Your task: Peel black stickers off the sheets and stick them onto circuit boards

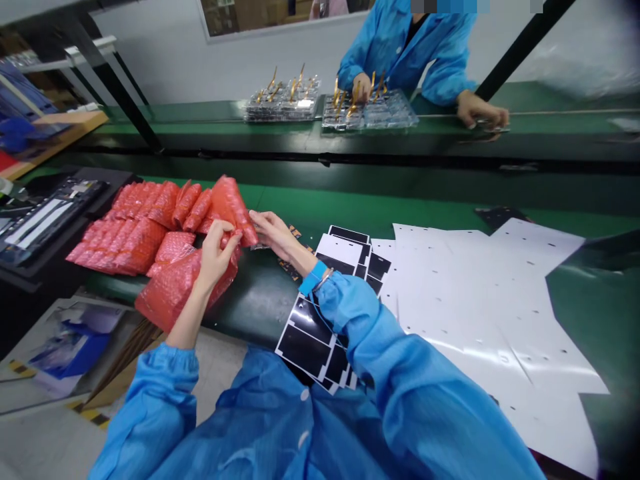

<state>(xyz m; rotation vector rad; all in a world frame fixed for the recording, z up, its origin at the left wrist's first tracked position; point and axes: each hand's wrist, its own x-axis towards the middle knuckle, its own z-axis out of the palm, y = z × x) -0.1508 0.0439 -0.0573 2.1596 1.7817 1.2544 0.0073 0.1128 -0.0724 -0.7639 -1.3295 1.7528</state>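
My left hand [218, 252] pinches the lower edge of a red bubble-wrap bag [229, 203] that stands up at the right end of the red bags. At that bag's right side is my right hand [273, 233], fingers stretched out and touching its edge. Another red bubble-wrap bag [167, 293] lies under my left forearm. Further left, several rolled red bubble-wrap packets [117, 243] lie in two rows. Small orange-and-black parts [290, 269] lie beside my right wrist, partly covered by it.
Black sheets with white borders [305, 343] and large white sheets [465, 300] cover the bench on the right. A black device [50, 213] lies far left. Across the bench, a person [407, 47] handles clear trays [367, 110].
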